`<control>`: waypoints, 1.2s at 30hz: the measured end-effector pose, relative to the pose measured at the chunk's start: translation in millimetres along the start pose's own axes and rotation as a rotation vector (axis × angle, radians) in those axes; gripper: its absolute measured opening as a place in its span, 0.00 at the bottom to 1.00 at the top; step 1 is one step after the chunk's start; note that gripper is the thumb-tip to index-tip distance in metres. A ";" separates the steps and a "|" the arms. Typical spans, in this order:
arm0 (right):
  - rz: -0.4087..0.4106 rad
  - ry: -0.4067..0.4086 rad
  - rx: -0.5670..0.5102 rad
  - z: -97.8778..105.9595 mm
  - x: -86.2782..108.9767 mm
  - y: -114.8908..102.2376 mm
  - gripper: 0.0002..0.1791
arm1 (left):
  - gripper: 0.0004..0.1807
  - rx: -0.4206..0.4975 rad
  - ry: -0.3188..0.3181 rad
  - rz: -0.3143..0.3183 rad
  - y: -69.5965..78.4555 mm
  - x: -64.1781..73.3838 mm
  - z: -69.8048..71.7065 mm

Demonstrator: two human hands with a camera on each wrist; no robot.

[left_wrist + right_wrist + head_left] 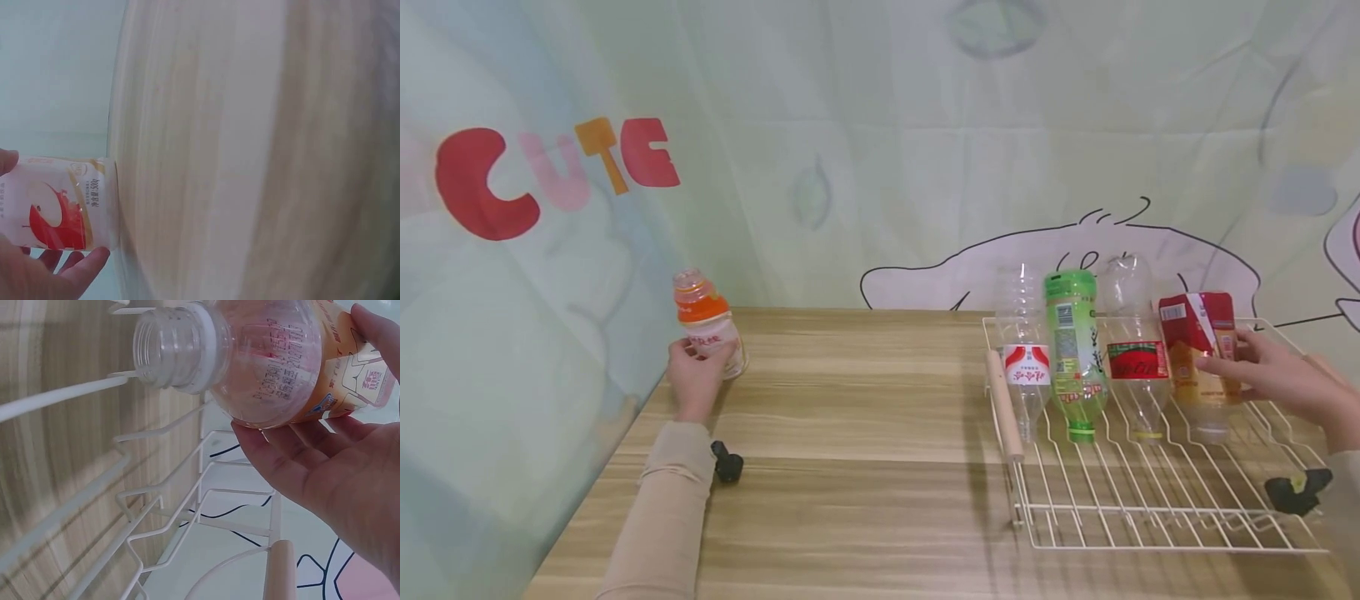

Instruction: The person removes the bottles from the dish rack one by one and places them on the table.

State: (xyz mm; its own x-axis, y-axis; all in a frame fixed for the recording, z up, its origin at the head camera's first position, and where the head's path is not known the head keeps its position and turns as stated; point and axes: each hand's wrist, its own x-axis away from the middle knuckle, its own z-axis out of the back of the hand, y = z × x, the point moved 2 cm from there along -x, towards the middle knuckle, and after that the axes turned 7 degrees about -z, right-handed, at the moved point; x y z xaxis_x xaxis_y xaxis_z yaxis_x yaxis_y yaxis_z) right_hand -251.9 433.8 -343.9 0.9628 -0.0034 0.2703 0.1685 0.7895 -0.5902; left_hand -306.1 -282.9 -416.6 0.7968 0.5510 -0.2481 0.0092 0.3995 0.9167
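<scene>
Hands well apart, each on its own bottle. Left hand (694, 375) clamped on white-and-orange bottle (702, 310), thumb one side, fingers the other; bottle upright on the tabletop (850, 433), clear neck up, above the hand. Left wrist view: red apple print on its label, base at the tabletop surface.

Right hand (1288, 379) clamped on red-and-orange bottle (1197, 333), thumb and fingers on opposite sides of the label. Bottle is upside down at the wire rack (1112, 547), neck toward the wires; right wrist view shows the neck clear, open, with white ring. Whether neck touches a wire: cannot tell.

Three more bottles in the rack, all neck down, in a row to the left of the right hand. Nearest past its bottle: clear bottle with red-and-green label (1138, 360). Next: green bottle (1075, 358), green cap at bottom. Farthest from that hand: clear bottle with red-and-white label (1027, 365).

Rack is white wire, wooden handle (1006, 408) on the side facing the left hand. Bare tabletop strip between left hand and rack. Black device (727, 463) at the left wrist, another at the right. Printed cloth (850, 125) behind both hands, "CUTE" lettering (490, 183) up and left of left hand.
</scene>
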 end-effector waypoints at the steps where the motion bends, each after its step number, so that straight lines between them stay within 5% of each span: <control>1: 0.002 0.009 -0.004 0.5 0.2 -0.4 0.45 | 0.41 -0.001 0.000 -0.001 0.3 0.3 0.2; 10: -0.019 0.099 0.001 7.0 -0.9 6.9 0.49 | 0.46 0.010 -0.016 0.016 10.8 3.8 5.3; 21: -0.051 0.160 -0.023 19.2 9.9 -4.7 0.50 | 0.47 -0.042 0.031 -0.062 31.1 2.5 21.5; 28: -0.076 0.191 -0.069 24.0 10.6 -9.6 0.52 | 0.43 -0.136 0.115 -0.244 55.3 8.0 30.4; 36: -0.048 0.223 -0.089 29.1 19.3 -32.9 0.50 | 0.43 -0.167 0.103 -0.386 90.5 8.9 39.6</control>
State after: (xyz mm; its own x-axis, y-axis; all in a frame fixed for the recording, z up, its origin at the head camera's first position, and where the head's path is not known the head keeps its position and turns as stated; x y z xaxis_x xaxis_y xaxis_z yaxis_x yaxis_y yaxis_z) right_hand -245.0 425.6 -297.1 0.9745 -0.1826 0.1305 0.2232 0.7280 -0.6483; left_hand -274.3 -270.8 -323.4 0.6894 0.4048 -0.6007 0.1898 0.6994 0.6891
